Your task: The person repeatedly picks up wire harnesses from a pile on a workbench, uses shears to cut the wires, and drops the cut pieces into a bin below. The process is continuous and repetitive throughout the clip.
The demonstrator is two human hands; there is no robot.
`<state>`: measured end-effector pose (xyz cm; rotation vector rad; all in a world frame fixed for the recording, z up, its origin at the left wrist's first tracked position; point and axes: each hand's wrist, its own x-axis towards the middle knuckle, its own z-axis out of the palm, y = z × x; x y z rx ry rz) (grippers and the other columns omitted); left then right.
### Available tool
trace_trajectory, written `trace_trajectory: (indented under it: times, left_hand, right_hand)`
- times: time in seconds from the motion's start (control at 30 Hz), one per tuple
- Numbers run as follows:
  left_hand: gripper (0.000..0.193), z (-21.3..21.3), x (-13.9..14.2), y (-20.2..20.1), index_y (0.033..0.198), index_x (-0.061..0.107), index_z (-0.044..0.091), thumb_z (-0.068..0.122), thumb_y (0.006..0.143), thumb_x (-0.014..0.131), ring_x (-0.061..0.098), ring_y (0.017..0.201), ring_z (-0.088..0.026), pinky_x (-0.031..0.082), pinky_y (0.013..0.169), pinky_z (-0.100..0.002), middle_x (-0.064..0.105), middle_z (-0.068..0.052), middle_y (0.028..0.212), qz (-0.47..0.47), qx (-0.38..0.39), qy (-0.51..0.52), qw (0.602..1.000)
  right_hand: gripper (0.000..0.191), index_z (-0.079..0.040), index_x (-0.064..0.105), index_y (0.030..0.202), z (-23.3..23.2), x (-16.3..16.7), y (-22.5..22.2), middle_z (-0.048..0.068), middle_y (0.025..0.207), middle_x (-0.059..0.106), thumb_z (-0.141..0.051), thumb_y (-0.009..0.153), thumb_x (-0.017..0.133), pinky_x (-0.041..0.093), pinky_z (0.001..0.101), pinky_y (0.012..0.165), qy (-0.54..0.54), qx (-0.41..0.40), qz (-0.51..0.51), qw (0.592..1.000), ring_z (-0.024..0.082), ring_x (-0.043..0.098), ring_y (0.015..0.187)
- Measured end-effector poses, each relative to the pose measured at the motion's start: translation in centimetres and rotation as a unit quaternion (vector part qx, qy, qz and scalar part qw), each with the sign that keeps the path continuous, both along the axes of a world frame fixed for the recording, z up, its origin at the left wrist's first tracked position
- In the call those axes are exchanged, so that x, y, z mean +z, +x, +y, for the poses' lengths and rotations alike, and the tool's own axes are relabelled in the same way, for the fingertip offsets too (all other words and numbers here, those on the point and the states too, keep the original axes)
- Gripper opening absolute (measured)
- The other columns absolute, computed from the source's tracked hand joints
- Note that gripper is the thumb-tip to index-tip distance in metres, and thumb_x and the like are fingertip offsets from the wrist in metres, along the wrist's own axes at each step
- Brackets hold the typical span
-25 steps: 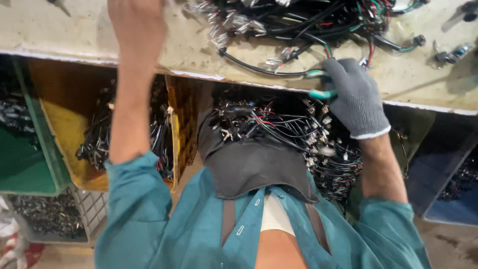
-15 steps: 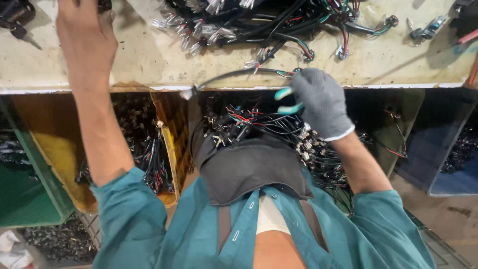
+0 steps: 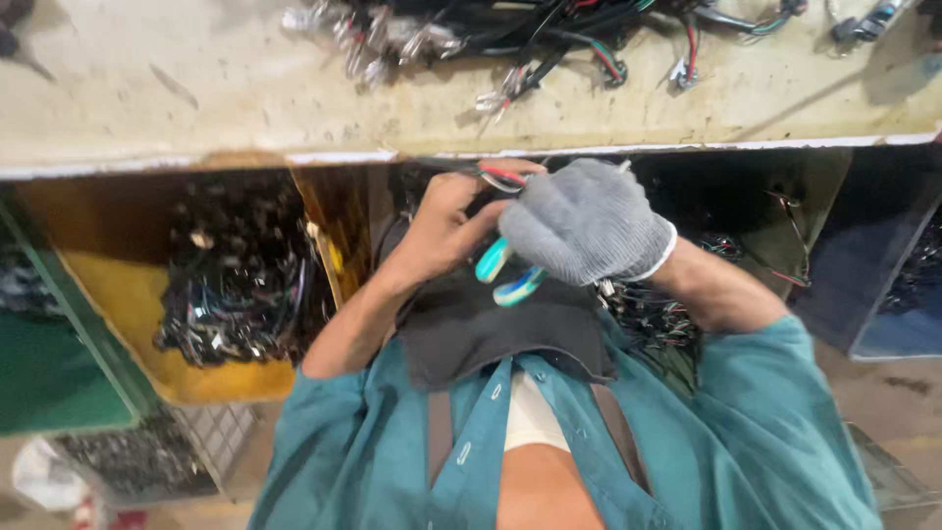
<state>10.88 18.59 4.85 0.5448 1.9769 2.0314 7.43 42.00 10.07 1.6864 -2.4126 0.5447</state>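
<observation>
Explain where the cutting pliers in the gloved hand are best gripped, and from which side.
Grip the pliers by the two teal-sleeved handles, which stick out below the gloved right hand toward the person's chest. Come from that lower side: the nose is up by the wires pinched in the bare left hand, so it is probably best left clear.

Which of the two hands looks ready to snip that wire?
Probably the right hand: gloved, it grips the cutters by their blue handles. The bare left hand pinches the wire beside it.
</observation>
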Motion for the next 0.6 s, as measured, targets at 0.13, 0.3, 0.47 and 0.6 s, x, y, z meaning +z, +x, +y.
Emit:
trace_trajectory:
  times: [0.13, 0.3, 0.47, 0.6]
  left_hand:
    - [0.033, 0.2, -0.8, 0.7, 0.128, 0.062, -0.002, 0.003, 0.097, 0.071, 0.071, 0.114, -0.031, 0.056, 0.096, -0.036, 0.070, -0.016, 0.125, 0.058, 0.037, -0.098, 0.993]
    - [0.030, 0.0, -1.2, 1.5, 0.123, 0.066, 0.001, 0.002, 0.095, 0.074, 0.074, 0.109, -0.028, 0.058, 0.096, -0.036, 0.073, -0.014, 0.122, 0.043, 0.044, -0.048, 0.997]
    - [0.036, 0.5, -0.3, 1.2, 0.129, 0.062, 0.001, 0.006, 0.095, 0.076, 0.076, 0.102, -0.029, 0.059, 0.092, -0.035, 0.072, -0.014, 0.120, 0.094, 0.043, -0.032, 0.994]
    - [0.058, 1.5, -0.6, 2.0, 0.149, 0.047, -0.001, 0.018, 0.101, 0.073, 0.073, 0.077, -0.029, 0.057, 0.069, -0.038, 0.072, -0.016, 0.103, 0.157, -0.024, -0.243, 0.957]
  right_hand:
    - [0.025, -0.011, 0.063, 0.102, -1.0, -0.9, 0.6, 0.008, 0.087, 0.067, -0.009, 0.082, 0.078, 0.052, 0.0397, 0.066, -0.197, -0.141, -0.303, 0.922, 0.030, 0.067, 0.075]
    - [0.021, -0.008, 0.062, 0.106, -1.6, -2.2, 4.2, 0.010, 0.092, 0.067, -0.007, 0.089, 0.075, 0.053, 0.0393, 0.068, -0.444, -0.310, -0.473, 0.695, 0.029, 0.067, 0.079]
    - [0.018, -0.005, 0.061, 0.110, -3.7, -3.8, 4.5, 0.012, 0.096, 0.066, -0.005, 0.096, 0.072, 0.053, 0.0389, 0.070, -0.435, -0.315, -0.556, 0.634, 0.029, 0.067, 0.083]
    - [0.015, -0.002, 0.061, 0.113, -1.7, -4.4, 0.7, 0.013, 0.100, 0.065, -0.003, 0.102, 0.070, 0.053, 0.0386, 0.072, -0.432, -0.340, -0.432, 0.715, 0.029, 0.066, 0.086]
